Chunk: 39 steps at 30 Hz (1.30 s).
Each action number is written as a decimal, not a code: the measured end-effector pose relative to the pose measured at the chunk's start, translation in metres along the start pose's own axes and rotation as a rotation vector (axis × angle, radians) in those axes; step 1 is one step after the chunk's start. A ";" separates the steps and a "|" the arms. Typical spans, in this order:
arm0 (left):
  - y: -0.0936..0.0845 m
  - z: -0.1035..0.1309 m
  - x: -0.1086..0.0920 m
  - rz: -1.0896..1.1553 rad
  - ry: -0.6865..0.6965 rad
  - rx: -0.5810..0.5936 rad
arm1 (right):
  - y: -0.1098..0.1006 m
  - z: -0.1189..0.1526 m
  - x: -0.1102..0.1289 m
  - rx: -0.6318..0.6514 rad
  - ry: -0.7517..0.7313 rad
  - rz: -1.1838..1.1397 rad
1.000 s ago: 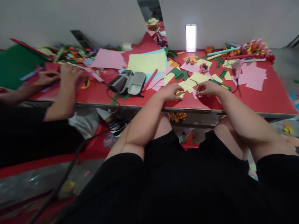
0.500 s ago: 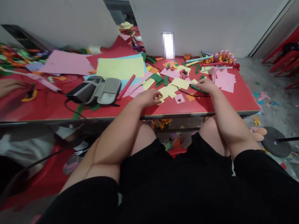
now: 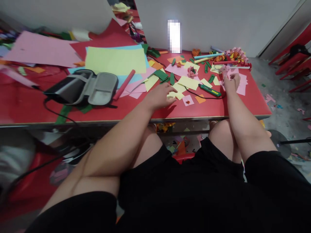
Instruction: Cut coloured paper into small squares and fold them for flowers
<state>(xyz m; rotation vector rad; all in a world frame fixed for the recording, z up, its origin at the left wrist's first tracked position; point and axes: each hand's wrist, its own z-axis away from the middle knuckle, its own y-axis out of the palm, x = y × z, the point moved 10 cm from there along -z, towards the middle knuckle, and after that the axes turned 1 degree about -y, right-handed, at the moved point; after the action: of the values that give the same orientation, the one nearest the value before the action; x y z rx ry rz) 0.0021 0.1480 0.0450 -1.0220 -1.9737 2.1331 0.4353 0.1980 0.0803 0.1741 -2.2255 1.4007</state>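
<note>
My left hand [image 3: 161,96] hovers low over the front of the red table with its fingers apart and nothing in them. Pale yellow paper squares [image 3: 178,92] lie beside its fingertips, and a pink square [image 3: 188,100] bearing a small orange-red piece is just right of them. At the right, my right hand [image 3: 231,83] closes around a pink glue gun [image 3: 224,70], whose handle is partly hidden by the fingers. Left of that hand rests a green utility knife [image 3: 210,90]. A pink paper flower [image 3: 191,72] sits farther back among green rolled pieces.
An open grey case [image 3: 103,89] and a red roll [image 3: 124,84] lie to the left. Large yellow sheets [image 3: 115,61] are behind them. A bright phone-shaped screen [image 3: 174,37] leans at the wall. Coloured rolls and paper flowers [image 3: 235,55] fill the back right corner. A black cable crosses the paper.
My right hand has let go of the green utility knife and moved right to the pink glue gun. My left hand has shifted slightly right, its fingers spreading. The view has tilted down.
</note>
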 end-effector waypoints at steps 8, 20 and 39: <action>0.001 -0.053 0.016 -0.030 -0.108 -0.136 | 0.084 0.058 0.137 0.390 -0.467 0.122; -0.015 -0.047 0.020 0.053 -0.101 -0.333 | 0.131 0.080 0.197 0.351 -0.746 0.285; -0.020 -0.056 0.002 0.305 0.232 -0.480 | 0.132 0.086 0.193 0.394 -0.629 0.254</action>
<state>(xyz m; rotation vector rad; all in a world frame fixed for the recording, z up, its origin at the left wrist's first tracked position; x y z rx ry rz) 0.0207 0.2005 0.0643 -1.6508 -2.3871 1.5740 0.1910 0.2136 0.0360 0.5474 -2.4814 2.1555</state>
